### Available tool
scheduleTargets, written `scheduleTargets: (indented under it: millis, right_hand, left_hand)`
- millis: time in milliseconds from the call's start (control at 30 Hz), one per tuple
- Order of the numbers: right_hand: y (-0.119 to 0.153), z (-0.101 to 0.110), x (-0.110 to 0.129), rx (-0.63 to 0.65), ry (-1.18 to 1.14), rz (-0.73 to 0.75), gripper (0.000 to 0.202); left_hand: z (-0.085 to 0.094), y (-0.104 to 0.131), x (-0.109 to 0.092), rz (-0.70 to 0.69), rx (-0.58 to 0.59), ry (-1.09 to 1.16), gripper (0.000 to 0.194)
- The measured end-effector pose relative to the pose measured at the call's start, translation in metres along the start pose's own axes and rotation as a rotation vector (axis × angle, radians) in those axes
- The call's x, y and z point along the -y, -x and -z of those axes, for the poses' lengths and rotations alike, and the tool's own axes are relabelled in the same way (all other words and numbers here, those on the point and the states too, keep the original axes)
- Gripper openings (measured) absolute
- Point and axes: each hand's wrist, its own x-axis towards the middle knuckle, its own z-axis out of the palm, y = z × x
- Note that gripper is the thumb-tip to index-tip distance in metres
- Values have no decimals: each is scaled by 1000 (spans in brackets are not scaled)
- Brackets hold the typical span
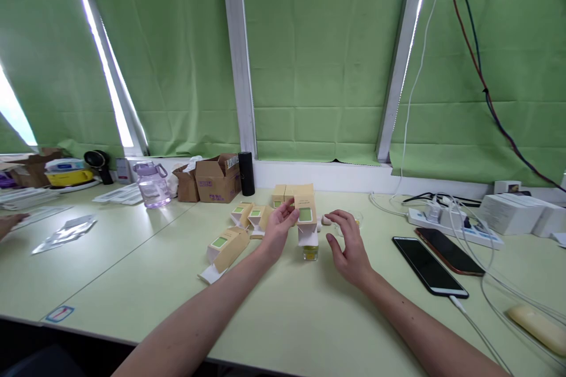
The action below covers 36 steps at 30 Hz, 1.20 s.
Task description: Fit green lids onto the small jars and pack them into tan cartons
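Note:
My left hand point(279, 228) grips a small tan carton point(304, 205) with a green label, its fingers along the carton's left side. A white flap hangs from the carton's lower end. Right below that flap is a small glass jar point(310, 253) with something yellowish in it; I cannot tell whether the flap touches it. To the right of the carton, my right hand point(352, 252) is held with fingers apart and nothing in them. Behind its fingers lies a clear round piece point(356, 220), partly hidden. More tan cartons point(230, 244) with green labels lie left of my left forearm and behind the held one.
Two phones point(428, 265) and a power strip point(455, 228) with loose white cables occupy the right side. White boxes point(508, 213) stand behind them. Along the back left are a cardboard box point(216, 181), a black cylinder point(246, 174) and a purple bottle point(152, 185). Another person's hand point(11, 222) shows at far left.

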Motion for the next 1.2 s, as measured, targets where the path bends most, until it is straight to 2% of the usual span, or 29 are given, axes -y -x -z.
scheduleTargets:
  millis: [133,233,467,767,900,1000,1100,1200]
  right_hand:
    - [-2,3,12,14,-86,54,42]
    - [-2,3,17,41,-119,62,45]
    - [-1,0,13,57,-227,-4,47]
    - [-2,-1,17,63,-384,-73,43]
    - [-4,0,16,37,-413,-144,39]
    - [-5,1,14,21,-446,-210,35]
    - [-6,0,12,4,-506,-253,32]
    - [-7,0,11,-1,-558,-275,32]
  left_hand:
    - [3,-1,8,24,-49,-27,63]
    - [1,1,6,57,-63,-69,67]
    - [-10,10,-7,79,-31,-129,67]
    - [-11,10,-3,86,-2,-184,67]
    - [-10,13,-5,-4,20,-247,52]
    - [-7,16,-7,-126,52,-399,40]
    - [-5,18,-7,-197,109,-516,45]
    - [-4,19,-6,-209,168,-567,50]
